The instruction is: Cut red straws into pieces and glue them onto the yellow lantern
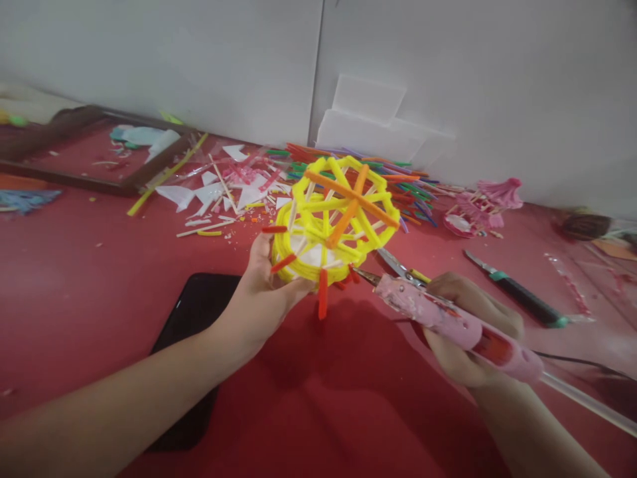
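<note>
My left hand [263, 279] grips a yellow pipe-cleaner model [326, 255] by its round base. An orange cross spans its upper ring, and thin pale sticks run between the rings. Short red pieces [323, 292] jut out around the base, which has a white disc inside. My right hand [468, 332] is wrapped around a pink hot glue gun [432, 309] with a clear glue stick [587, 401] in its rear. The gun's metal nozzle [365, 275] points at the base's right edge, close to a red piece; whether it touches I cannot tell.
A black phone [184, 372] lies under my left forearm. Scissors [395, 265] and a black-and-green cutter knife [527, 299] lie at right. Behind are colourful pipe cleaners [418, 192], paper scraps [213, 192], a pink model [478, 209] and a brown frame [134, 182]. A dark cord [577, 360] trails right.
</note>
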`<state>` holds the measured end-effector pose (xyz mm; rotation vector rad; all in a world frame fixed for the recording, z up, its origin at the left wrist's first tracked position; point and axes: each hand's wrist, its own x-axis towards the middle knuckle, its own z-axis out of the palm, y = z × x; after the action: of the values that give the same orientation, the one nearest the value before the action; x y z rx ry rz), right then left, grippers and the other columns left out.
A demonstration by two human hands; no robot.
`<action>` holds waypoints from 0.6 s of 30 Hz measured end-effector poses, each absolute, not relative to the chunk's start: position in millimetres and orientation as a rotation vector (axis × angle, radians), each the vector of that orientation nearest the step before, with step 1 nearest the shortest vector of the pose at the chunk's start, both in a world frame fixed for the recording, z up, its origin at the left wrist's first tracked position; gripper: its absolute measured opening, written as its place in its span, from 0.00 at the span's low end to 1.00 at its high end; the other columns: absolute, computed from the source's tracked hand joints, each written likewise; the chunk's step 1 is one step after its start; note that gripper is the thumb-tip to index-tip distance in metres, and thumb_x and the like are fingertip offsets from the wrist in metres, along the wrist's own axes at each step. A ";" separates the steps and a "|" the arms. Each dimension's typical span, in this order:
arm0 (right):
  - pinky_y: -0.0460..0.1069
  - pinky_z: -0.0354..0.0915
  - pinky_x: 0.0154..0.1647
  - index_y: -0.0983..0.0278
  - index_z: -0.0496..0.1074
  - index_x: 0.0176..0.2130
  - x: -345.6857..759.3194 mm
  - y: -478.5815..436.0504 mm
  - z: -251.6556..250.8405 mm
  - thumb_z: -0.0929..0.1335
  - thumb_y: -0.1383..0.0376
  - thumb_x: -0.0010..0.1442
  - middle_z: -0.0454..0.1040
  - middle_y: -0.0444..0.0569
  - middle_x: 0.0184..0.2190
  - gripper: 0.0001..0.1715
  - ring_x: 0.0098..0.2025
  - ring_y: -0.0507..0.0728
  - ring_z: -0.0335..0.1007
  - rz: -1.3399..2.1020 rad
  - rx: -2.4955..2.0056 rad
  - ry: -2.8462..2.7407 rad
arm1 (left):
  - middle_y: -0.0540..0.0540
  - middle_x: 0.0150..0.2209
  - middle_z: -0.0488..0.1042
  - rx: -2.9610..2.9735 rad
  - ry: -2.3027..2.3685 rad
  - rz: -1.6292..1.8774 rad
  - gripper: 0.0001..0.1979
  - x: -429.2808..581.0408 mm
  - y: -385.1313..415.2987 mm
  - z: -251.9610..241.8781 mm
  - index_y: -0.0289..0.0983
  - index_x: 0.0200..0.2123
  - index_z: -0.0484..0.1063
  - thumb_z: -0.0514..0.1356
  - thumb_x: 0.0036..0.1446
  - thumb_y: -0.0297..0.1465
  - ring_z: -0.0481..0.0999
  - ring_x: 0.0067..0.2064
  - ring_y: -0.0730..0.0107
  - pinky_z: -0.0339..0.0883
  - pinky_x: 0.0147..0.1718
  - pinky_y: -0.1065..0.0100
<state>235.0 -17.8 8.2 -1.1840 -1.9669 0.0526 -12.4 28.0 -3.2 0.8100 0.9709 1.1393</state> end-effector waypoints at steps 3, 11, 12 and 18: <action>0.52 0.63 0.25 0.58 0.66 0.34 235.1 -17.9 8.6 0.67 0.72 0.51 0.69 0.46 0.28 0.10 0.26 0.56 0.67 0.059 -1.160 -1.964 | 0.48 0.40 0.79 0.828 0.973 1.136 0.31 -13.5 27.9 -5.4 0.45 0.55 0.63 0.69 0.49 0.25 0.81 0.34 0.64 0.71 0.24 0.72; 0.52 0.63 0.24 0.58 0.66 0.34 237.9 -15.8 7.8 0.67 0.71 0.51 0.70 0.47 0.28 0.09 0.25 0.56 0.67 0.080 -1.125 -1.980 | 0.47 0.46 0.78 0.796 0.968 1.159 0.30 -11.2 28.0 -1.3 0.46 0.53 0.64 0.68 0.49 0.24 0.82 0.40 0.60 0.76 0.33 0.66; 0.52 0.63 0.24 0.59 0.66 0.34 238.2 -15.7 7.5 0.67 0.72 0.51 0.70 0.47 0.28 0.09 0.25 0.56 0.67 0.078 -1.118 -1.980 | 0.47 0.46 0.78 0.791 0.969 1.164 0.29 -10.8 28.1 -0.8 0.47 0.53 0.64 0.68 0.49 0.24 0.81 0.43 0.58 0.77 0.36 0.65; 0.50 0.61 0.23 0.59 0.66 0.32 238.2 -17.1 6.8 0.67 0.72 0.52 0.69 0.44 0.26 0.08 0.24 0.54 0.65 0.037 -1.214 -1.962 | 0.48 0.50 0.77 0.770 0.992 1.190 0.32 -10.5 29.2 -0.2 0.49 0.53 0.63 0.68 0.47 0.23 0.79 0.49 0.55 0.78 0.42 0.63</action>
<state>238.2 -17.1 6.8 -1.2135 -1.9617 0.0370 -10.5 29.2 -0.2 0.7697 0.9925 1.1895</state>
